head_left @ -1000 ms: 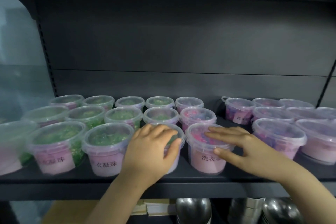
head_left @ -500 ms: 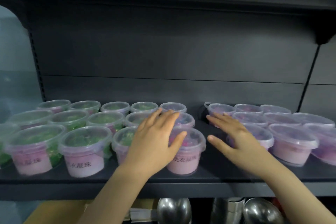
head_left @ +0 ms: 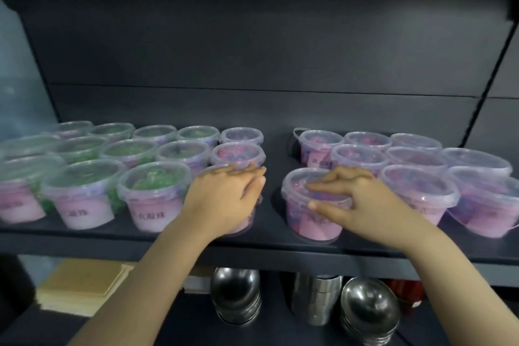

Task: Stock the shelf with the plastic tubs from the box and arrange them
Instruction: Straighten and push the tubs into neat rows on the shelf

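Head view. Plastic tubs are stood upright in rows on the dark shelf (head_left: 269, 241), lids up, long axes vertical, pink labels turned to the shelf front. Green-filled tubs (head_left: 153, 194) are grouped at left and pink-filled tubs (head_left: 415, 191) at right.

The left hand (head_left: 224, 196) is laid flat on the lid of a front-row tub (head_left: 242, 223), fingers straight and pointed right. The right hand (head_left: 362, 202) is curled on the pink front tub (head_left: 314, 223), fingers over the lid and thumb against the front rim. A gap of bare shelf is seen between these two tubs.

"衣凝珠" is read on one green tub's label; the other labels are blurred.

Steel bowls (head_left: 236, 298) and a yellow stack (head_left: 81, 286) are noted below.
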